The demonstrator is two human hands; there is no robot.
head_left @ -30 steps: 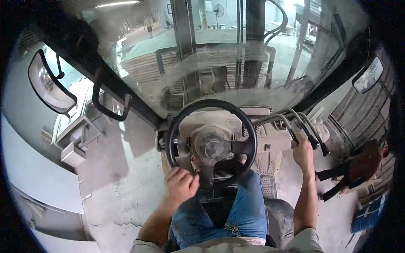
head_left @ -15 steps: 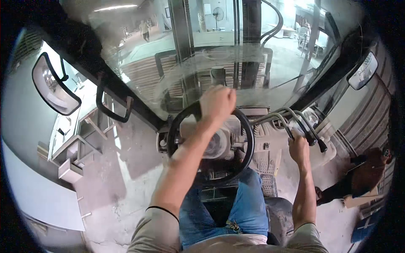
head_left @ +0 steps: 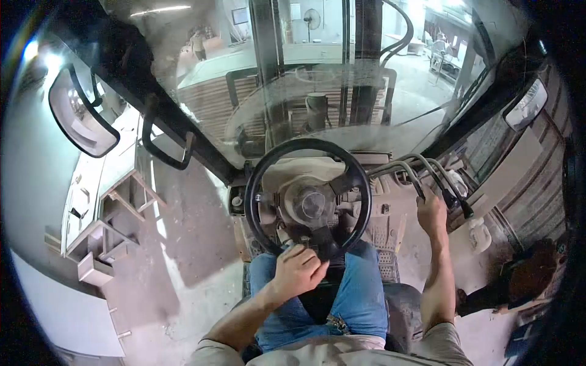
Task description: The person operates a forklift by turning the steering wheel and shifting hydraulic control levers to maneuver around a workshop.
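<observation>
A black steering wheel [head_left: 364,213] stands in front of my lap. My left hand [head_left: 298,268] is closed at the wheel's lower rim; a spinner knob, if there is one, is hidden under the fingers. To the right of the wheel, several bent metal levers with black knobs rise from the dashboard [head_left: 390,222]. My right hand [head_left: 431,213] is wrapped round the end of the nearest lever [head_left: 410,172], covering its knob. The other levers' black knobs [head_left: 467,209] show just right of that hand.
Through the dusty windscreen, the mast [head_left: 367,36] rises before a large load with slatted sides [head_left: 213,100]. A person [head_left: 199,46] stands far off at upper left. Another person [head_left: 531,274] is close at right. Tables [head_left: 119,161] stand at left. Mirrors [head_left: 82,116] flank the cab.
My left hand has gone round from the wheel's left side over its top and down to the bottom, turning the wheel. My right hand stays on the lever. The surroundings have shifted.
</observation>
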